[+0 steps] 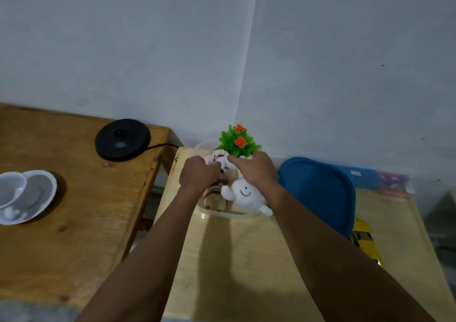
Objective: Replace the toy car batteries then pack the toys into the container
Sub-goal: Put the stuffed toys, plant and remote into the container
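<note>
Two hands at the container (222,214): left hand (197,173) curled among toys (246,193) (I can't tell its hold), right hand (255,168) grips plant (238,141).

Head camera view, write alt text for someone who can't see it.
Two hands work in a clear container of plush toys on a pale table: the right hand grips a small fake plant, the left hand is curled among the toys. A blue lid and yellow toy car lie to the right.

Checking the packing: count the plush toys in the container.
3: white smiling plush at the front, brown plush at left, pink plush at the back; others may be hidden.
</note>
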Motion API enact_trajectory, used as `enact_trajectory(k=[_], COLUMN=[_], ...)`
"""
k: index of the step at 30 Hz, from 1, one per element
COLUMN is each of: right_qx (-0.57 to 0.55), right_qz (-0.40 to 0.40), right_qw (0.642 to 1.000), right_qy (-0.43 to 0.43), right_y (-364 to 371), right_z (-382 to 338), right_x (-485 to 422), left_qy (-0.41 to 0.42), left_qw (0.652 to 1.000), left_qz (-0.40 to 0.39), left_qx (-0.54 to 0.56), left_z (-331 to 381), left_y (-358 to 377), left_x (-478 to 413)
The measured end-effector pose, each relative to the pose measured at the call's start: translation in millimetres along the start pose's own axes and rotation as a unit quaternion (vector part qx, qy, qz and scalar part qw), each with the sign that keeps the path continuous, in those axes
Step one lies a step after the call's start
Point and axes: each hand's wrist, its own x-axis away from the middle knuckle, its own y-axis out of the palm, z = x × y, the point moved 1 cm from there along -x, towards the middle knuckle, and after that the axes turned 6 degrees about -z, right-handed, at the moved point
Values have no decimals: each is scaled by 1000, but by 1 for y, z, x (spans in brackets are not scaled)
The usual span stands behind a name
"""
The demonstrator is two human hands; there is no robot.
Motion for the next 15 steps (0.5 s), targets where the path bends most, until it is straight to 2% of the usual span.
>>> enact_trajectory(k=[3,6,9,15], right_qx=[7,22,37,67], right_qz=[-3,12,26,75], right_qw=[1000,999,996,989], right_qy=[23,46,74,113], right_y=[7,14,30,53], right_z=[-2,1,11,30], right_x=[-13,-20,-26,-40], left_qy=[31,-7,-15,0], left_qw=[993,997,1000,1000], left_qz=[117,68,15,31], left_qx=[-11,-37,-2,1], left_z=[-9,-30,-44,-53], left_y=[-10,-9,-5,-2], left_x=[-2,-8,-10,-10])
